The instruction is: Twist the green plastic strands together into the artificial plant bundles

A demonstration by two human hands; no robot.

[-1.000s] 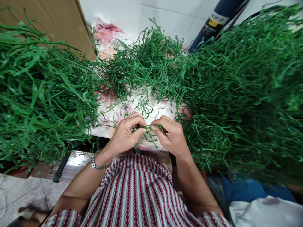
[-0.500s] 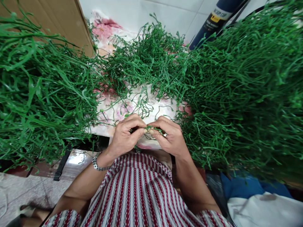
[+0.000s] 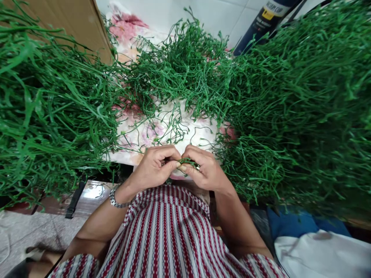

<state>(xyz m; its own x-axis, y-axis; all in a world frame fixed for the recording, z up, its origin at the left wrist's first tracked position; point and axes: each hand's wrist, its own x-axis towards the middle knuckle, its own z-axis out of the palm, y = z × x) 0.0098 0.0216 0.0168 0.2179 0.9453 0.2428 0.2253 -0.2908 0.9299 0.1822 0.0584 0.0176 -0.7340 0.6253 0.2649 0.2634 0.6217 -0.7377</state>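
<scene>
Thin green stems (image 3: 189,161), glossy and plastic-looking, are pinched between my two hands at the near edge of the cloth. My left hand (image 3: 156,166), with a metal watch band on its wrist, grips them between thumb and forefinger. My right hand (image 3: 205,169) does likewise, its fingertips almost touching the left ones. The exact joint between the fingers is hidden. Just beyond, a few loose green stems (image 3: 175,125) lie on the floral cloth (image 3: 130,133).
A pile of flat-leaved green sprays (image 3: 58,116) fills the left side. Masses of thin budded stems (image 3: 275,104) cover the right and the back (image 3: 185,65). Behind them stand a cardboard box (image 3: 72,25) and a dark blue tube (image 3: 261,25). White cloth (image 3: 321,251) lies at lower right.
Both hands have shifted slightly, and their fingertips stay together on the stems. The view has tilted a little; the piles look unchanged.
</scene>
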